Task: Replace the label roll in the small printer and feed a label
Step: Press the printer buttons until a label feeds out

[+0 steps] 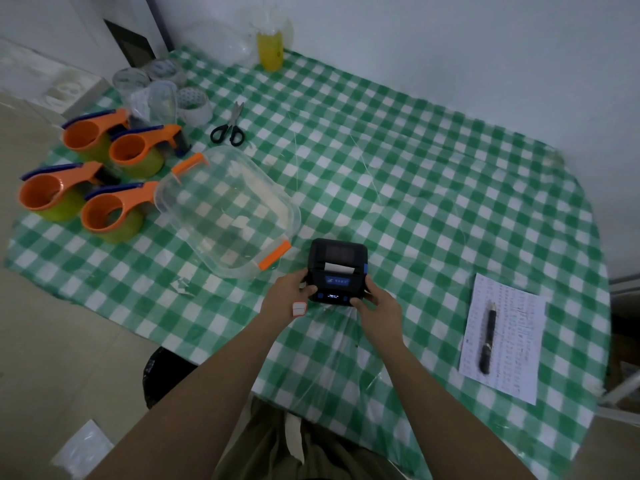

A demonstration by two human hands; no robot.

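A table (433,188) in green-checked cloth stands against a pale wall (450,39) on a beige floor (52,358).

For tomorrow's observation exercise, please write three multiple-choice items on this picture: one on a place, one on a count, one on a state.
1. Where does the pen lie?
A. on the printed sheet
B. in the clear tub
C. beside the scissors

2. How many orange tape dispensers stand on the table?
A. two
B. four
C. six

3. What shows at the printer slot?
A. nothing
B. a white label
C. a jammed red ribbon

Answers:
1 A: it rests across the sheet.
2 B: four are grouped at the left.
3 B: white paper sticks out.
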